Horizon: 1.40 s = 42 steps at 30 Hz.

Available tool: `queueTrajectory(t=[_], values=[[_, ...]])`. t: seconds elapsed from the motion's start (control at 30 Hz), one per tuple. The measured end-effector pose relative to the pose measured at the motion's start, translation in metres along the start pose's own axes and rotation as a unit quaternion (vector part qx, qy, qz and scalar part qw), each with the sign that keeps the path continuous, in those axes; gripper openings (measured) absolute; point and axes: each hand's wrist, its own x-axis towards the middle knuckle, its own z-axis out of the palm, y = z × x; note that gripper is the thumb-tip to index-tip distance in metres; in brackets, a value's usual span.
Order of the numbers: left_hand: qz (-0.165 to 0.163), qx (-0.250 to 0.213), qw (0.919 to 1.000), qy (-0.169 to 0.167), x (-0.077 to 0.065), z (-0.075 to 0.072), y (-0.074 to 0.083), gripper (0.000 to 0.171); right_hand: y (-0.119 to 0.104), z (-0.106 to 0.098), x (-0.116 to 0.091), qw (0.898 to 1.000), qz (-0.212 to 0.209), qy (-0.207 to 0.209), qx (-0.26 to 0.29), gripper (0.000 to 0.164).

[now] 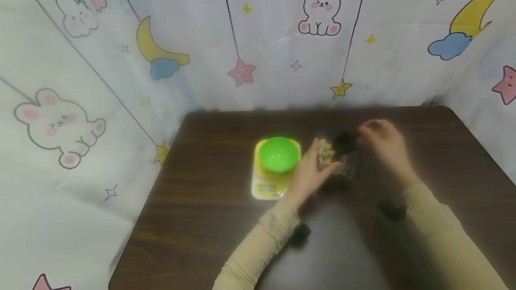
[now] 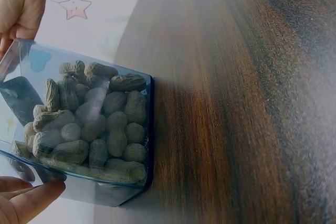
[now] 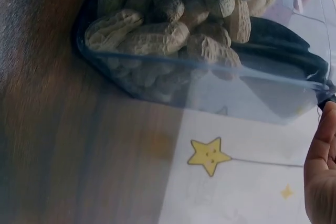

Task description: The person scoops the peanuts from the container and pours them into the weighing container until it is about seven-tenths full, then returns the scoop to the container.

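Observation:
My left hand grips the left side of a clear plastic box, its thumb along the near wall. Unshelled peanuts are heaped inside the box, which stands tilted on its side in the left wrist view. Among the nuts leans a dark, scoop-like piece, reaching up to the far rim. My right hand is at the box's right rim, where its thumb and fingertips pinch the piece's dark end. The palm side of this hand is mostly hidden.
Left of the box stands a yellow and white kitchen scale bearing a bright green bowl. Brown wood-grain table extends around them. A white printed curtain hangs behind the table. Dark lumps show beside the sleeves.

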Motion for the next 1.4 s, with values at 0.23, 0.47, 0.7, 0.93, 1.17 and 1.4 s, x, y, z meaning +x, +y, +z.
queueTrajectory(t=[0.23, 0.47, 0.7, 0.93, 1.17, 1.4], values=[[0.012, 0.004, 0.9999, 0.001, 0.001, 0.001, 0.000, 0.088, -0.002, 0.006, 0.003, 0.999, -0.006, 0.021, -0.036, 0.025], [0.009, -0.002, 0.9999, -0.004, 0.001, 0.000, 0.001, 0.088, 0.006, 0.007, 0.004, 0.998, 0.006, -0.001, -0.065, 0.036], [0.004, 0.002, 1.0000, -0.008, 0.002, 0.001, 0.000, 0.088, 0.017, -0.001, 0.004, 0.996, -0.041, -0.038, -0.072, 0.036], [0.021, 0.006, 0.9997, 0.006, 0.002, 0.001, -0.003, 0.084, 0.020, -0.003, 0.000, 0.997, -0.027, -0.056, -0.042, 0.033], [0.023, 0.017, 0.9996, 0.007, 0.003, 0.001, -0.003, 0.085, 0.018, 0.003, 0.002, 0.998, -0.019, -0.027, -0.050, 0.021], [0.032, 0.010, 0.9993, 0.015, 0.003, 0.001, -0.004, 0.085, 0.018, 0.006, 0.001, 0.999, -0.007, -0.005, -0.038, 0.014]])
